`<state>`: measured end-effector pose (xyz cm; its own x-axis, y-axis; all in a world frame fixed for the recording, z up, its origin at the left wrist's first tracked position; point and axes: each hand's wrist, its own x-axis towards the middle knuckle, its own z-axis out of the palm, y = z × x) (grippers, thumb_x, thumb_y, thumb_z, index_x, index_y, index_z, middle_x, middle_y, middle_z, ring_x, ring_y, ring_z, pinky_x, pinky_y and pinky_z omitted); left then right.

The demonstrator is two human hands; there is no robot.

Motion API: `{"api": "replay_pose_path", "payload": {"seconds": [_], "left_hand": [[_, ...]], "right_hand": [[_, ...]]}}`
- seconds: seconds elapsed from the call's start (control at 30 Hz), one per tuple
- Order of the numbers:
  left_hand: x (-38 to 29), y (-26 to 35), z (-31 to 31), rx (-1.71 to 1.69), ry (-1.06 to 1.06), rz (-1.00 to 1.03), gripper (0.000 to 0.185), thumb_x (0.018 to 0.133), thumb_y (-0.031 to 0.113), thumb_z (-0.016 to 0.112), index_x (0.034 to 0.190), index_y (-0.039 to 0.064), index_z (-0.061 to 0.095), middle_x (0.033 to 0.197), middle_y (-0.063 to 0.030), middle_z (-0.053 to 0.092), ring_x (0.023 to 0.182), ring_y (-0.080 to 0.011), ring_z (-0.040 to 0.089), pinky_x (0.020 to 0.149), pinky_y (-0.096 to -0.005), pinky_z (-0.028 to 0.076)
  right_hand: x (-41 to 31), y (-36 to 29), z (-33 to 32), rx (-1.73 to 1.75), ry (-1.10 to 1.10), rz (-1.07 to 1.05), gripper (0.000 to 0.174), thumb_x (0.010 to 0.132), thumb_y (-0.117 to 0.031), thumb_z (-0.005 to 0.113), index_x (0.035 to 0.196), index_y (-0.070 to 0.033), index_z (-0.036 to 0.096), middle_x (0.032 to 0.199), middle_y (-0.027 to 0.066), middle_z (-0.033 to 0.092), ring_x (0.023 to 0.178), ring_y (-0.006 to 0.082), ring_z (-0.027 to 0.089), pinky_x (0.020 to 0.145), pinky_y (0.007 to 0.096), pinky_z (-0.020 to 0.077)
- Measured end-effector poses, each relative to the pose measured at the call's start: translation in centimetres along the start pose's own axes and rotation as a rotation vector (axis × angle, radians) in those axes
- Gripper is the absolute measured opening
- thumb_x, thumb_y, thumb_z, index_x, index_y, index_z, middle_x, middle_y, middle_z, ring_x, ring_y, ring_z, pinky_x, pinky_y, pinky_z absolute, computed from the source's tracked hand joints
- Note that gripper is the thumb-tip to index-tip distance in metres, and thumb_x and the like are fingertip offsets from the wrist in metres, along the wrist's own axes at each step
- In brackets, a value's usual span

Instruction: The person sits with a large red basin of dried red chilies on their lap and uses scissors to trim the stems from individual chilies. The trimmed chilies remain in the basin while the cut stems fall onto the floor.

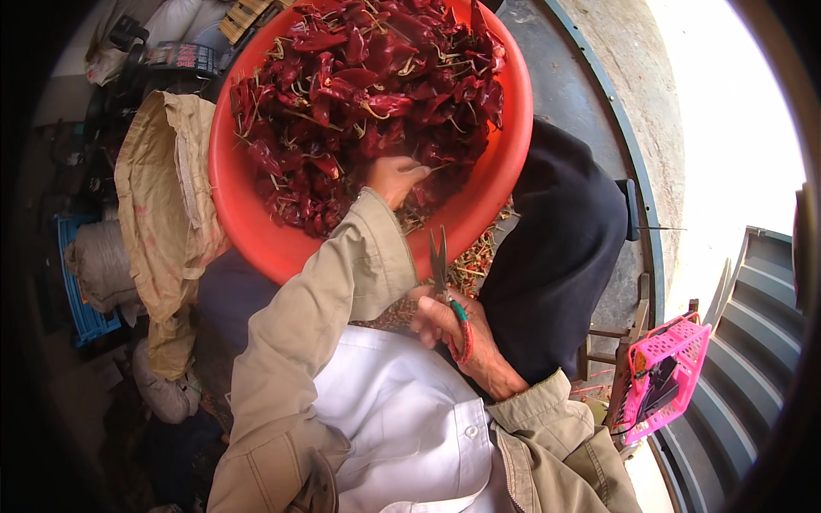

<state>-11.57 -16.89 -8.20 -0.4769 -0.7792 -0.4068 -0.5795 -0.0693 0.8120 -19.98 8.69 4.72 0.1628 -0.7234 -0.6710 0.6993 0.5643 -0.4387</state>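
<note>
A large red plastic basin (234, 211) stands before me, heaped with dried red chili peppers (378, 83) that have pale stems. My left hand (393, 181) reaches into its near part, thumb and fingers pinching a thin stem; whether a pepper hangs from it is hard to tell. Below the basin's near rim, my right hand (465, 333) holds scissors (440, 266) whose handles are wrapped in red and green. Their blades point up toward the basin, slightly apart. Cut stems and pepper bits (474, 266) lie on the floor under the basin's rim, between my legs.
At the left, a tan cloth sack (157, 205) leans against the basin, with a blue plastic crate (83, 288) and a grey bundle (106, 263) beyond. To the right are a pink plastic basket (670, 378) on a wooden chair, a metal door edge and a corrugated metal panel (744, 346).
</note>
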Motion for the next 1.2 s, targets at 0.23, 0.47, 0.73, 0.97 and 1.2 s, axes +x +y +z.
{"api": "replay_pose_path", "payload": {"seconds": [0.23,0.47,0.73,0.97,1.2], "left_hand": [[-4.7,0.5,-4.6,-0.038,0.038,0.013,0.023,0.09,0.021,0.08,0.1,0.0,0.08,0.073,0.0,0.068,0.056,-0.0081,0.057,0.05,-0.0271,0.043],[-13.4,4.9,-7.3,0.301,0.197,0.349,0.019,0.09,0.008,0.074,0.106,-0.002,0.076,0.086,-0.0156,0.072,0.071,-0.0221,0.068,0.066,-0.0331,0.053],[-18.1,6.1,-7.1,0.488,0.259,0.554,0.021,0.087,0.003,0.074,0.107,0.004,0.076,0.079,-0.0118,0.065,0.062,-0.0272,0.064,0.054,-0.0354,0.049],[-19.0,5.5,-6.8,0.51,0.274,0.621,0.022,0.083,0.003,0.077,0.105,0.007,0.077,0.078,-0.0099,0.065,0.06,-0.0285,0.065,0.053,-0.0373,0.051],[-18.6,4.9,-6.9,0.422,0.223,0.616,0.027,0.085,-0.003,0.075,0.111,0.003,0.076,0.078,-0.011,0.065,0.06,-0.0223,0.064,0.055,-0.0332,0.049]], "right_hand": [[0.3,0.8,0.8,-0.084,0.055,-0.14,0.041,0.099,-0.034,0.071,0.121,0.001,0.067,0.084,0.0057,0.069,0.066,0.01,0.058,0.06,0.0251,0.0464],[0.2,1.3,1.3,-0.267,0.17,-0.28,0.053,0.094,-0.03,0.079,0.132,0.005,0.064,0.08,-0.0028,0.063,0.069,0.0046,0.055,0.06,0.0223,0.0447],[0.0,1.0,1.9,-0.514,0.26,-0.406,0.05,0.091,-0.028,0.081,0.126,0.005,0.068,0.073,-0.0043,0.056,0.066,0.0044,0.047,0.059,0.0241,0.0391],[-0.1,0.5,2.2,-0.591,0.265,-0.404,0.04,0.09,-0.024,0.082,0.121,0.0,0.073,0.069,-0.006,0.051,0.065,0.0039,0.044,0.058,0.0244,0.0362],[0.3,0.8,1.4,-0.478,0.25,-0.426,0.036,0.09,-0.021,0.083,0.117,0.001,0.075,0.07,-0.0092,0.049,0.066,0.0031,0.04,0.058,0.024,0.034]]}}
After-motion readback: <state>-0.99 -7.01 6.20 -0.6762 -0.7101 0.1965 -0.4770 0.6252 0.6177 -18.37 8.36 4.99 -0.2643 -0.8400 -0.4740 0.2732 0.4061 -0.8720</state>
